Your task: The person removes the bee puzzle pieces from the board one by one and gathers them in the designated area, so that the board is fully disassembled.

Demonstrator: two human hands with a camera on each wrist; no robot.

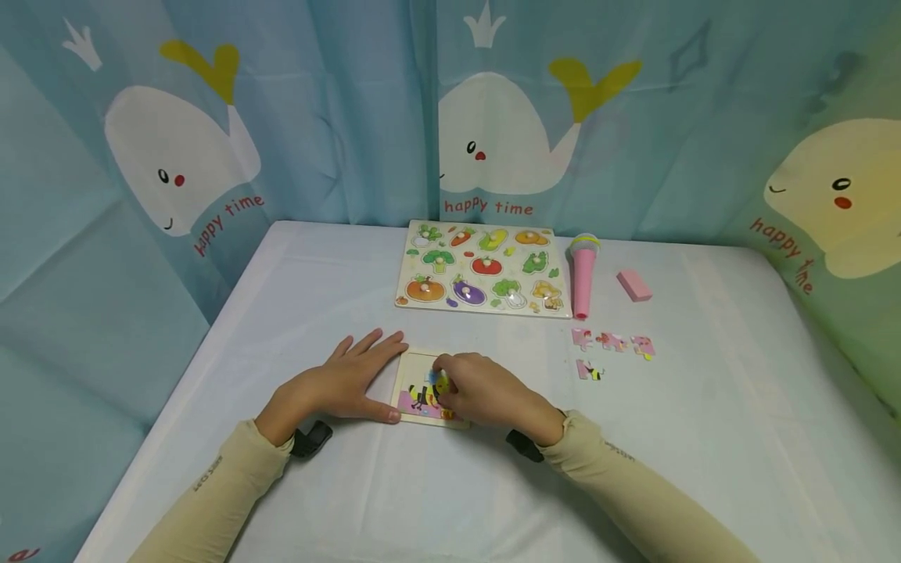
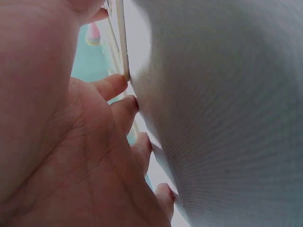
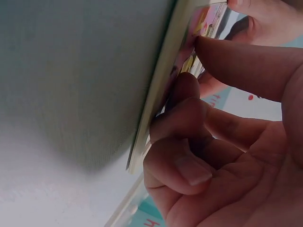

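Note:
A small square jigsaw tray (image 1: 422,421) with a pale wooden rim lies on the table, its lower part filled with pink, yellow and black bee pieces. My left hand (image 1: 355,381) lies flat with spread fingers at its left side; the thumb and index finger touch the rim. From the right, my right hand (image 1: 486,389) reaches over the tray with curled fingers. Its thumb and index finger hold a yellow jigsaw piece (image 1: 442,383) down on the picture, the piece largely hidden by them. In the right wrist view, the thumb (image 3: 246,66) and fingertips touch the tray's picture surface.
Several loose jigsaw pieces (image 1: 612,342) lie to the right of the tray. Behind it is a vegetable peg board (image 1: 450,307), beside a pink toy microphone (image 1: 583,277) and a pink block (image 1: 634,285). A whale-print curtain (image 1: 352,117) hangs along the table's back edge.

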